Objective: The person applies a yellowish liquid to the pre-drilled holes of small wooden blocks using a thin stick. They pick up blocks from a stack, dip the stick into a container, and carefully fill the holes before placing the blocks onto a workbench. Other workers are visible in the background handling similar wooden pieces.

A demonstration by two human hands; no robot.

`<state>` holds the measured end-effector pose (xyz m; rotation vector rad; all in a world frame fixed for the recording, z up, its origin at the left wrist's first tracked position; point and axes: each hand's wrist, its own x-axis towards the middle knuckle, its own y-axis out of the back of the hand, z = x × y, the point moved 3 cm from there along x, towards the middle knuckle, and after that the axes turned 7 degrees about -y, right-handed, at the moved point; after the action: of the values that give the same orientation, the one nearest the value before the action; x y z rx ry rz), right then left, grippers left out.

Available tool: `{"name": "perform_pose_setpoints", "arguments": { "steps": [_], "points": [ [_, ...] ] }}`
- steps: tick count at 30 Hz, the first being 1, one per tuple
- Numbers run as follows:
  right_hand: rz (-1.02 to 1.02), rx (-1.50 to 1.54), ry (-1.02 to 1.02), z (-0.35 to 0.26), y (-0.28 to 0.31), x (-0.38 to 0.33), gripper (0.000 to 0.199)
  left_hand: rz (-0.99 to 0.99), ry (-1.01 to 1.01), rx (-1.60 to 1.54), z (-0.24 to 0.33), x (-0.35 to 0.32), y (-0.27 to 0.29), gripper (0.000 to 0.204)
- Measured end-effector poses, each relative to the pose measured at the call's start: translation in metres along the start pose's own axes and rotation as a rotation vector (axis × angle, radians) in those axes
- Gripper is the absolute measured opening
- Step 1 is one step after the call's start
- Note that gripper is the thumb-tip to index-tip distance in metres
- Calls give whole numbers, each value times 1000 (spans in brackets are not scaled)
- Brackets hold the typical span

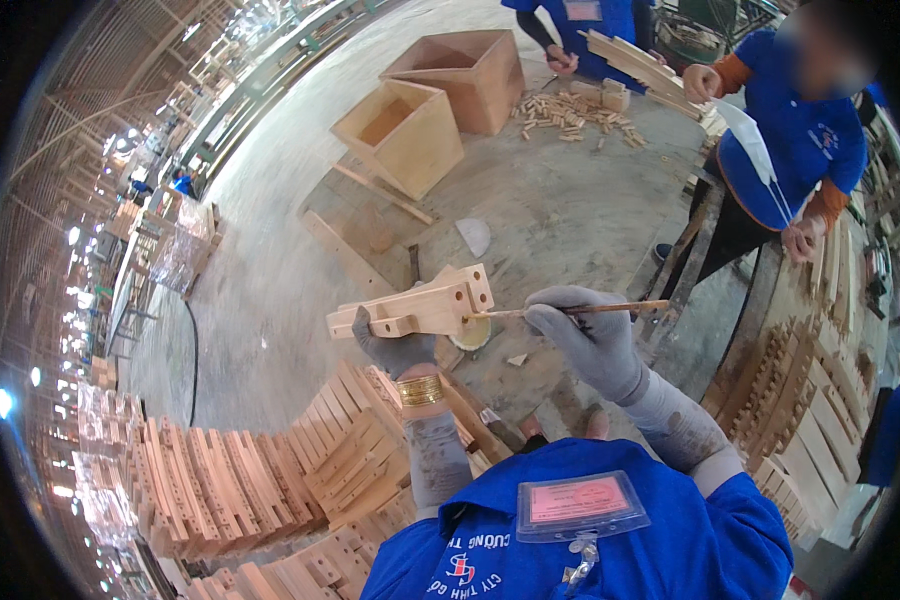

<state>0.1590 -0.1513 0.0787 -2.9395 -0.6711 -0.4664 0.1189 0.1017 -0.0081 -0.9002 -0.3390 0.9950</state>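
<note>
My left hand [395,348], in a grey glove with a gold bangle at the wrist, holds up a pale wooden part [415,305] with slotted ends. My right hand [590,340], also gloved, grips a thin brush stick [570,310] whose tip touches the right end of the part. Just below that end sits a small round container [472,333] of pale glue. I wear a blue shirt with a pink badge [580,503].
Stacks of similar wooden parts [270,480] lie at lower left and more at right [805,400]. Two open wooden boxes [405,130] stand beyond. A person in blue [790,140] stands at right; another handles slats [635,60] near scattered small blocks [570,112].
</note>
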Motion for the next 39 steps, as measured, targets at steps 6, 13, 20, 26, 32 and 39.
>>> {"name": "perform_pose_setpoints", "arguments": {
  "steps": [6,13,20,26,32,39],
  "points": [
    [150,250,-211,-15,30,-13,9,-188,-476,577,-23,38,25,64],
    [438,298,-42,11,116,-55,17,-193,144,381,-111,58,-52,69],
    [721,-172,-86,22,170,-132,18,-467,474,718,-266,49,-112,69],
    [707,-360,-253,26,195,-167,19,-569,463,1018,-340,54,-156,69],
    [626,-491,-303,32,210,-170,22,-766,358,1353,-381,38,-176,74],
    [510,-502,-242,40,206,-142,16,-878,102,1293,-363,46,-169,73]
  ]
}}
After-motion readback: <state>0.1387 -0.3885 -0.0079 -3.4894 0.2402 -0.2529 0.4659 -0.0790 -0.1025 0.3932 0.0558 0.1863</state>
